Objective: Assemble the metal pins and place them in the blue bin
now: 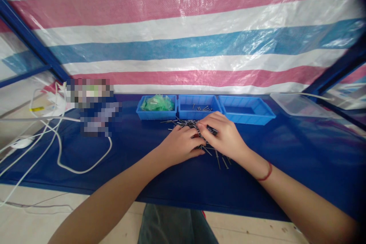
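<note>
My left hand point(181, 145) and right hand point(224, 134) lie palm down side by side, fingers curled into a heap of nails point(185, 124); I cannot tell whether either pinches one. The heap sits on the blue surface point(128, 160), a few nails strewn just below my right hand. A red string point(265, 175) circles my right wrist. Just behind the heap stand three blue bins: the left bin point(156, 114) holds green bags point(157, 103), the middle bin point(199, 114) a few nails, the right bin point(247, 116) beside it. A clear tub point(300, 106) lies further right, white cables point(60, 152) far left
</note>
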Tool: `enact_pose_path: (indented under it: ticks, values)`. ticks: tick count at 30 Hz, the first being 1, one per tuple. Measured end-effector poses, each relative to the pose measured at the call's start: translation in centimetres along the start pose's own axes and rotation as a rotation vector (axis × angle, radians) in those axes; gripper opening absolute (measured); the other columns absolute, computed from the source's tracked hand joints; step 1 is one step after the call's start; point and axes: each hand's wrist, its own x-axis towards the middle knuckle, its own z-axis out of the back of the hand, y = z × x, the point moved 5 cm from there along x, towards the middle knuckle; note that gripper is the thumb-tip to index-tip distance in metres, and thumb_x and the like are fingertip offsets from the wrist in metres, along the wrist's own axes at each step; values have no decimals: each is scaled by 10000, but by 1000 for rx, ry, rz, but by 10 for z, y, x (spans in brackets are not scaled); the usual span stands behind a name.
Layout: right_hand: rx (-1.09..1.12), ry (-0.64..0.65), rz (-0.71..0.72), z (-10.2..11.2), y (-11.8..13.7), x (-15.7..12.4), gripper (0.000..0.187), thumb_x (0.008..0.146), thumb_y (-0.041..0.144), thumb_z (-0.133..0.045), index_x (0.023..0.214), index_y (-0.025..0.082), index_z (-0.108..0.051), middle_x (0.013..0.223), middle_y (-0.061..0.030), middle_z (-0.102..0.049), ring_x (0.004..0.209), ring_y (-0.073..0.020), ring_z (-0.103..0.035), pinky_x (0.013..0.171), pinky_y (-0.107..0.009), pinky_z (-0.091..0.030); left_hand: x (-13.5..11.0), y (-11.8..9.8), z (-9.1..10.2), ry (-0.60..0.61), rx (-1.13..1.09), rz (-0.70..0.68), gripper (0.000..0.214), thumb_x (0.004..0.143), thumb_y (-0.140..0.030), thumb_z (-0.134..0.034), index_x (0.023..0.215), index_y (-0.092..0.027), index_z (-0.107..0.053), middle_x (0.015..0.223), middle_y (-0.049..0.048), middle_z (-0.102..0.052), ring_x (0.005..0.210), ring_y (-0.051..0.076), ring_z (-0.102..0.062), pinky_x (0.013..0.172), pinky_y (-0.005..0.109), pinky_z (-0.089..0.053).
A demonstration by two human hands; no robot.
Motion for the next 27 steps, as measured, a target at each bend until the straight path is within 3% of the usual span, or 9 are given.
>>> enact_pose_path:
  ticks: [6, 16, 22, 27]
  values:
    - [12, 0, 21, 1, 3, 1, 205, 908, 246, -498, 739, 210, -611, 770, -28, -690, 734, -177, -605, 769, -359, -430, 0, 3, 0, -30, -14, -6, 264, 965, -328, -421, 1033, -253, -665, 1075, 44, -634, 1012, 210, -554, 767, 323, -362]
    - [14, 11, 45, 0, 3, 1, 215, 905, 232, -488, 729, 214, -609, 763, -27, -687, 721, -175, -608, 759, -363, -439, 2, 5, -4, -39, -115, 40, 182, 904, -314, -531, 986, -224, -666, 1073, 51, -625, 1015, 213, -558, 863, 336, -430]
    - [5, 10, 29, 0, 2, 1, 207, 897, 228, -492, 728, 218, -610, 760, -26, -687, 731, -179, -611, 770, -362, -443, 2, 7, -6, -91, -159, 70, 207, 932, -306, -476, 955, -202, -654, 1072, 61, -616, 974, 199, -576, 833, 325, -447]
    - [43, -21, -30, 3, -1, 1, 178, 889, 223, -507, 754, 211, -621, 786, -34, -684, 763, -184, -613, 772, -357, -454, 3, 17, -2, -212, -273, 215, 182, 933, -291, -473, 923, -183, -619, 968, 48, -636, 896, 183, -584, 811, 318, -448]
